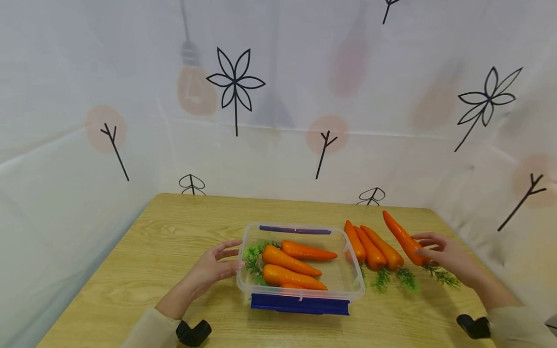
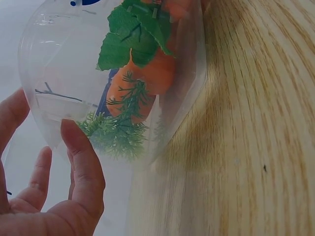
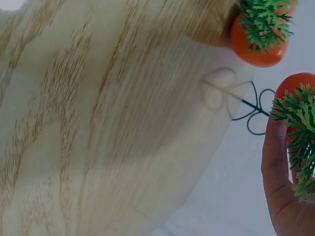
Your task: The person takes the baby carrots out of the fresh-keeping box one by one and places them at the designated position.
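A clear plastic container (image 1: 344,280) with blue clips stands on the table, with several orange toy carrots (image 1: 289,260) and their green tops inside. Beside its left wall is my left hand (image 1: 209,268), fingers extended and fingertips at the wall; the left wrist view shows the same fingers (image 2: 84,164) against the clear plastic. My right hand (image 1: 450,256) pinches a carrot (image 1: 402,237) near its leafy end, tip pointing up and away to the left. In the right wrist view, leaves (image 3: 304,132) cover part of that grip.
Three more carrots (image 1: 373,249) lie side by side just right of the container, green tops toward me. The wooden table (image 1: 174,227) ends at a white printed curtain (image 1: 278,159) behind and at both sides.
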Motion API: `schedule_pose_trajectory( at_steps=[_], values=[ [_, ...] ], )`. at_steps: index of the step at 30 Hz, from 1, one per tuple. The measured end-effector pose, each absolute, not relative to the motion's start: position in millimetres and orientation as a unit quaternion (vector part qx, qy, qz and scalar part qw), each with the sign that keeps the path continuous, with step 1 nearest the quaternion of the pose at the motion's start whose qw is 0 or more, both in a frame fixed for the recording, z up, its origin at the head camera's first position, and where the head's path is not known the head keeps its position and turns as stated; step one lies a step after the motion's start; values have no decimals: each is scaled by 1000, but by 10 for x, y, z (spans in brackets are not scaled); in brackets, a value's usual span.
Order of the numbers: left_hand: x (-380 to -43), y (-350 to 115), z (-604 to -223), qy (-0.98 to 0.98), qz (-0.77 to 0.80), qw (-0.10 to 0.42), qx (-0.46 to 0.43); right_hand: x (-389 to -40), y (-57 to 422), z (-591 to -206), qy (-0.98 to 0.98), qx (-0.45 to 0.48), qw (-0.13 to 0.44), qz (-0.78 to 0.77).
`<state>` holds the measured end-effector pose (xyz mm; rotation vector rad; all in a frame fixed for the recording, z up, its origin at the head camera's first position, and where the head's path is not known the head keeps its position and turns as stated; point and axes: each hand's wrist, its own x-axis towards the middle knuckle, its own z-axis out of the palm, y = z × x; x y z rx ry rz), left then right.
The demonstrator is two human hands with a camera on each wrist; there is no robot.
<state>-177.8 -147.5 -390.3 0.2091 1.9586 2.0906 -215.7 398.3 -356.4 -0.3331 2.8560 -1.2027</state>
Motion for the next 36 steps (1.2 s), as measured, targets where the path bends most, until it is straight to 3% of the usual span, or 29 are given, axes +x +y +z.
schedule_pose_trajectory(
  at_steps=[36],
  values=[
    [-1786, -1471, -3911, 668, 728, 136, 72, -2434, 3969, -3830, 935, -116, 47, -330]
  ],
)
